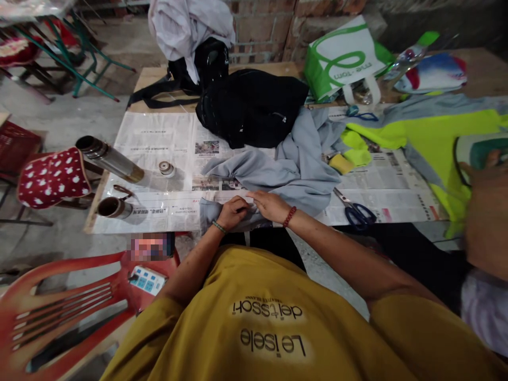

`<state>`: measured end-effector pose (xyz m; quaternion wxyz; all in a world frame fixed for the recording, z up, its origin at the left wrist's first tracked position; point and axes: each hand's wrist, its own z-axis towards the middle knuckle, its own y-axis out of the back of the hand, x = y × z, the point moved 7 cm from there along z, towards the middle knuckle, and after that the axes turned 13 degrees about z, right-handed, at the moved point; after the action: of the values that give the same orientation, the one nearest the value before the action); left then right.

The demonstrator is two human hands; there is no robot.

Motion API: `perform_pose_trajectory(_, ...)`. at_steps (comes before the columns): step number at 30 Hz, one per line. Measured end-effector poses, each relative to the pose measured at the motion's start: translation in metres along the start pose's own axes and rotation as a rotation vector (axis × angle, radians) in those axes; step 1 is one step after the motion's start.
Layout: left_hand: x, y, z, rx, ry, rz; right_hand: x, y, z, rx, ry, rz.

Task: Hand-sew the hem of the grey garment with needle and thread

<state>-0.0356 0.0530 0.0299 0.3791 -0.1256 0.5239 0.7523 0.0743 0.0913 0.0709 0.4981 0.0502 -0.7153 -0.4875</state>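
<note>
A long wooden surface (159, 76) spread with sheets of newspaper (159, 140) fills the space in front of the person in the mustard shirt. On it, from big to small: a fluorescent yellow and grey work jacket (432, 135) off to the right, a black backpack (254, 106) at the far middle, and a crumpled pale grey cotton garment (297, 164) trailing from the backpack down to the near edge. Its near end lies right under both hands. The left hand (232, 211) is curled shut, pinching a fold of the grey cloth at the surface's near edge; the right hand (272, 205), just beside it and nearly touching, lies flatter, fingers pressed down on the same cloth. Blue-handled scissors (357, 211) lie to the right, apart from the hands, and a steel flask (113, 161) lies to the left.
</note>
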Motion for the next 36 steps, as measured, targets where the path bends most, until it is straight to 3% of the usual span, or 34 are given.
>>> perform_pose_trajectory(4, 0.004, -0.002, 0.000, 0.025, 0.051, 0.020, -0.014, 0.003, 0.003, -0.182, -0.251, 0.328)
perform_pose_trajectory(7, 0.005, -0.003, -0.001, 0.029, 0.067, 0.020, -0.027, -0.006, 0.001, -0.191, -0.483, 0.596)
perform_pose_trajectory(10, 0.005, -0.002, -0.001, 0.016, 0.055, 0.010, -0.033, -0.010, 0.000, -0.202, -0.577, 0.754)
perform_pose_trajectory(13, 0.005, -0.002, 0.000, 0.014, 0.058, 0.008, -0.036, -0.007, 0.000, -0.227, -0.572, 0.716)
perform_pose_trajectory(20, 0.004, -0.003, 0.000, 0.032, 0.043, -0.003, -0.033, 0.000, 0.011, -0.218, -0.434, 0.317)
perform_pose_trajectory(36, 0.009, 0.000, -0.002, -0.036, 0.072, -0.037, -0.037, -0.017, 0.016, -0.049, -0.524, 0.334)
